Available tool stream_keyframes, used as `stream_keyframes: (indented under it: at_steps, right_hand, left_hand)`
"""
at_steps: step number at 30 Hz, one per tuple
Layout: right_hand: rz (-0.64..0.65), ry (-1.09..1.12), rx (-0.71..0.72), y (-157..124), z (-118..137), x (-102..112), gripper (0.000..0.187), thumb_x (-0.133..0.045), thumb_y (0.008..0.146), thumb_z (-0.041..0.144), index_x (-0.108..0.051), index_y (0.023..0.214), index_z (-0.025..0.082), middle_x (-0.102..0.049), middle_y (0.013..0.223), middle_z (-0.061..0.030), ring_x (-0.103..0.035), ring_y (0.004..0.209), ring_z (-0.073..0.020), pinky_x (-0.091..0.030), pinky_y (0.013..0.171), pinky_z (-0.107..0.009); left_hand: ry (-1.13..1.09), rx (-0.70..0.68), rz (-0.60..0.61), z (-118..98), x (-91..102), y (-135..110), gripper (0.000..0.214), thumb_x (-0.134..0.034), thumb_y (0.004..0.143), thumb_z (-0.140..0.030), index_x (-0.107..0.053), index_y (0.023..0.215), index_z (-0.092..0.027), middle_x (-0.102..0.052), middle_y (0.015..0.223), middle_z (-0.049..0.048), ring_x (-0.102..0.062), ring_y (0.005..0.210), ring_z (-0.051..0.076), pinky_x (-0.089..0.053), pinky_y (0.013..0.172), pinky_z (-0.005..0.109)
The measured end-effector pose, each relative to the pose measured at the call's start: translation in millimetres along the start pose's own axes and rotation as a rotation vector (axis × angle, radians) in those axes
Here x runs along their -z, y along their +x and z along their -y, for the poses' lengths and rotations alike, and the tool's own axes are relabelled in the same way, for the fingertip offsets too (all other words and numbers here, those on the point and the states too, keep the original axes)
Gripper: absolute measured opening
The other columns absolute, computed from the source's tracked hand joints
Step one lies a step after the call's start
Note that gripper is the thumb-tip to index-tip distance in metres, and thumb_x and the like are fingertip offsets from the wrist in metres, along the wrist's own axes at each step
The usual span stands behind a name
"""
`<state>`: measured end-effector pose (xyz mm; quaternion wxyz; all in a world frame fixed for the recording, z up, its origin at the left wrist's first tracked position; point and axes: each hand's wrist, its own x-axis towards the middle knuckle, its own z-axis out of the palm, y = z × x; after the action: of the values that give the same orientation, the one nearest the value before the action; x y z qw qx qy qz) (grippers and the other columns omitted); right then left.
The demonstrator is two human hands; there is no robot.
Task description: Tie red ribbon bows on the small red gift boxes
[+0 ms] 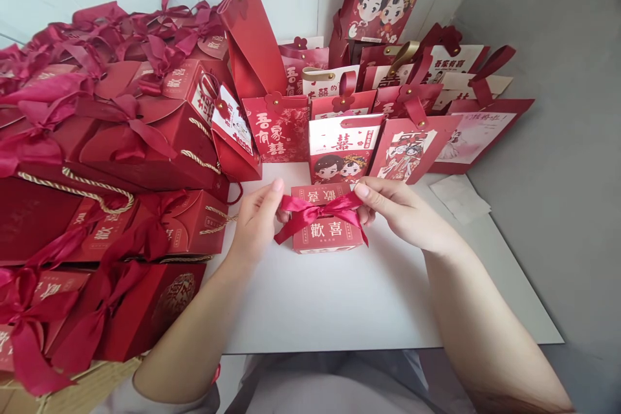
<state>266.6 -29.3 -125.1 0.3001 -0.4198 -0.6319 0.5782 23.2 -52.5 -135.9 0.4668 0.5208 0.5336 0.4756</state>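
Observation:
A small red gift box (326,233) with gold characters stands on the white table in front of me. Across its top runs a crimson satin ribbon (324,210), tied in a bow at the middle. My left hand (259,213) pinches the bow's left loop between thumb and fingers. On the other side, my right hand (388,204) pinches the right loop. The loops are drawn out sideways, and two ribbon tails hang down over the box's near corners. Some fingertips of both hands are hidden behind the ribbon.
Red gift boxes with crimson bows (130,123) are piled at the left. Several printed red and white gift bags (344,142) stand close behind my hands. A white tissue (460,197) lies at the right of the white table (334,310), near a grey wall (548,142).

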Motion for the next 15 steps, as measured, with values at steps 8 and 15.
stream_keyframes:
  at_steps: [8, 15]
  right_hand:
    - [-0.017, 0.026, 0.028, 2.0, -3.5, -2.8, 0.041, -0.062, 0.094, 0.056, -0.053, 0.077, 0.02, -0.053, 0.072, 0.0014, -0.047, 0.066, -0.0128, -0.039, 0.063, -0.028]
    - [-0.041, 0.062, 0.034, 3.3, -7.5, -13.0, 0.037, -0.063, 0.095, 0.052, -0.053, 0.08, 0.02, -0.055, 0.074, 0.0018, -0.049, 0.066, -0.0122, -0.039, 0.061, -0.026]
  left_hand:
    - [0.091, 0.075, 0.152, -13.1, -1.9, -5.3, 0.04, -0.071, 0.083, -0.048, -0.05, 0.066, -0.018, -0.049, 0.062, -0.0021, -0.045, 0.057, 0.011, -0.035, 0.053, 0.024]
    - [0.153, 0.035, 0.025, -10.6, -8.7, -7.3, 0.033, -0.072, 0.083, -0.041, -0.05, 0.073, -0.019, -0.052, 0.075, -0.0009, -0.052, 0.069, 0.013, -0.045, 0.063, 0.026]
